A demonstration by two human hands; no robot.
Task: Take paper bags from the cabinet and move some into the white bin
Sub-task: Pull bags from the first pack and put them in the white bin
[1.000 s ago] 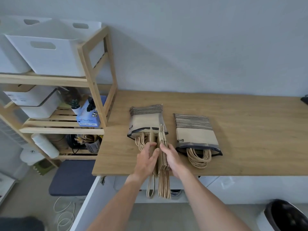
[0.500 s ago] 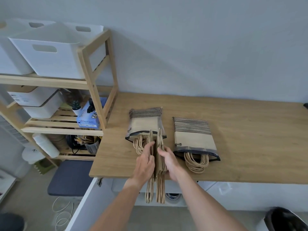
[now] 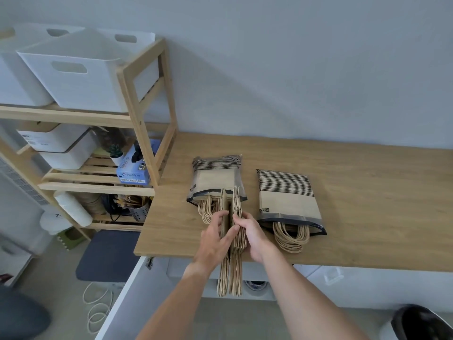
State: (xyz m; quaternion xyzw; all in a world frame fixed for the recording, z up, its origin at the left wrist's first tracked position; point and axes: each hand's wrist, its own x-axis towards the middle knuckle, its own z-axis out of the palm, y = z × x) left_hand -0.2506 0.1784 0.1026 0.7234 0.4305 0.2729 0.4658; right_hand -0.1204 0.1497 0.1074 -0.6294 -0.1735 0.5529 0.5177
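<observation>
Both hands clasp a sheaf of folded paper bags (image 3: pixel 232 224) standing on edge at the near rim of the bench (image 3: pixel 355 204), the left hand (image 3: pixel 215 239) closed on its left face and the right hand (image 3: pixel 253 238) on its right. Its long axis runs 12 to 6 o'clock, handles dangling off the edge. The white bin (image 3: pixel 81 74) sits on the shelf at about 10 o'clock, well apart (the left hand is nearer).

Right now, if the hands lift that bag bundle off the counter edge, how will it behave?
Bag bundle: probably floppy; its handle loops already droop below the counter edge. It may fan out, since a gap shows between the left hand and right hand. Likely light: thin flat paper.
</observation>
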